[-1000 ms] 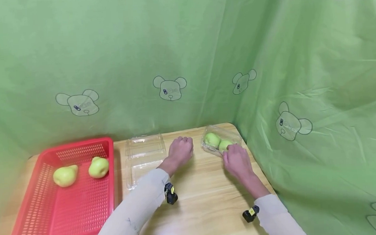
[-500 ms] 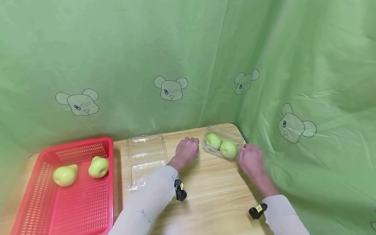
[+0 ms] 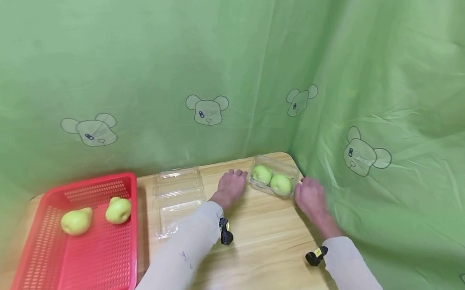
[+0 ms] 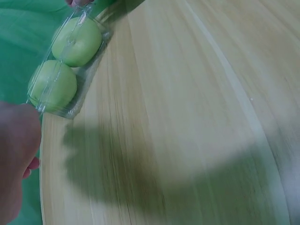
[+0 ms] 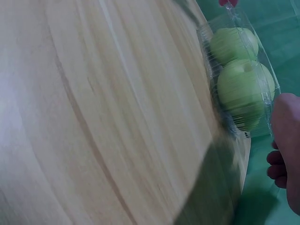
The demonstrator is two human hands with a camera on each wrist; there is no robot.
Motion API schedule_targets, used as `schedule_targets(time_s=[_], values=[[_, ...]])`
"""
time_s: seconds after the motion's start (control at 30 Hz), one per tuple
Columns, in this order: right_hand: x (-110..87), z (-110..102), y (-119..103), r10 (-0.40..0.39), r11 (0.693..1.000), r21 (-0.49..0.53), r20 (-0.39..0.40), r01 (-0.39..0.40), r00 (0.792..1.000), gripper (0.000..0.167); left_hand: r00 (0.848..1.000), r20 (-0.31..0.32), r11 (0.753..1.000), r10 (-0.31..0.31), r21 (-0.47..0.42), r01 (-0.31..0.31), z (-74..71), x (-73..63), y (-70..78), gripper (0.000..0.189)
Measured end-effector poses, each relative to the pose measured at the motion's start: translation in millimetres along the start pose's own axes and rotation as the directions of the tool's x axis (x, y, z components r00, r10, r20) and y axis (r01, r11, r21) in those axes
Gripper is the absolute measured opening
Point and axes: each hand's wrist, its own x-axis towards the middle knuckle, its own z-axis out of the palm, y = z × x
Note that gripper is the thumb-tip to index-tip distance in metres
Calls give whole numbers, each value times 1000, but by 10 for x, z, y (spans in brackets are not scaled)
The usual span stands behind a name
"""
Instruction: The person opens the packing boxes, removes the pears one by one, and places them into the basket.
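A clear plastic clamshell box (image 3: 268,188) with two round green fruits (image 3: 281,185) in it stands near the table's back right corner. My left hand (image 3: 232,187) is at its left end, fingers curled, pinching the edge. At the opposite end my right hand (image 3: 312,197) pinches the edge between thumb and curled fingers. The left wrist view shows the fruits (image 4: 77,42) side by side under clear plastic, with my left hand (image 4: 16,154) at the near corner. In the right wrist view my right hand (image 5: 288,145) meets the box's near end (image 5: 241,133).
A red perforated basket (image 3: 134,236) with two yellow-green pears (image 3: 77,221) stands on the left. Between it and my left arm lies another clear plastic clamshell (image 3: 178,190), spread open. Green curtains (image 3: 143,71) rise behind and to the right of the wooden table (image 3: 256,239).
My right hand has moved from the box's front right side out to its right end. My left hand has shifted right, up to the left end. The box has hardly moved.
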Motion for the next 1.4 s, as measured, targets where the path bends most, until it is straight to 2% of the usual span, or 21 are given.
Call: schedule_targets(time_s=[0.3, 0.47, 0.57, 0.67, 0.83, 1.0, 1.17, 1.3, 1.4], values=[[53, 29, -35, -3, 998, 64, 26, 2, 1000, 36, 999, 29, 997, -40, -67, 42, -15, 55, -15, 46], [56, 35, -20, -24, 995, 95, 9, 23, 1000, 33, 998, -27, 992, -65, -107, 62, -17, 76, 39, 33], [56, 35, -14, -58, 992, 107, -19, 60, 998, 31, 993, -64, 988, -101, -126, 92, -6, 89, 76, 25], [59, 25, -24, -103, 990, 87, -54, 107, 993, 26, 989, -74, 985, -128, -124, 119, 20, 106, 121, 23], [64, -4, -81, -168, 983, 53, -117, 175, 979, 19, 983, -32, 973, -181, -151, 174, 77, 117, 201, 22], [55, -17, -133, -153, 986, 45, -142, 160, 978, 14, 973, 19, 950, -232, -210, 231, 81, 105, 248, 29], [67, -41, -169, -134, 988, 53, -128, 142, 983, 26, 980, -19, 938, -199, -292, 185, -1, 84, 279, 48], [71, -44, -184, -134, 987, 76, -114, 143, 984, 32, 985, -34, 947, -169, -284, 152, -22, 81, 291, 51], [60, -36, -190, -129, 988, 71, -102, 136, 986, 37, 985, -40, 950, -166, -274, 149, 21, 90, 293, 51]])
